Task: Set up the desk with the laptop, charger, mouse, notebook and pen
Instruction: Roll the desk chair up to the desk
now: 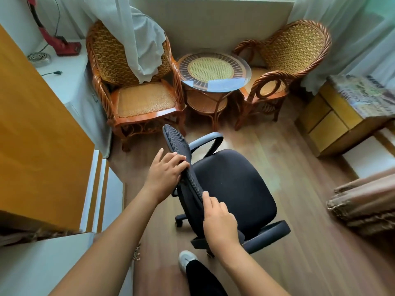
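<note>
Head view: both hands, left hand [164,170] and right hand [220,221], have fingers curled over the office chair [233,184] backrest; laptop and the rest unseen. Its castors could roll toward the wicker table [213,70] at 12 o'clock.

Matt black cloth office chair [233,189], mesh-textured back; glossy woven-cane armchairs [136,82] — a table [213,71] topped seemingly with glass — smooth wood floor [310,210].

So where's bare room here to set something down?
The round glass table between the two wicker chairs is bare, and so is the office chair seat. The white counter is crowded.
</note>
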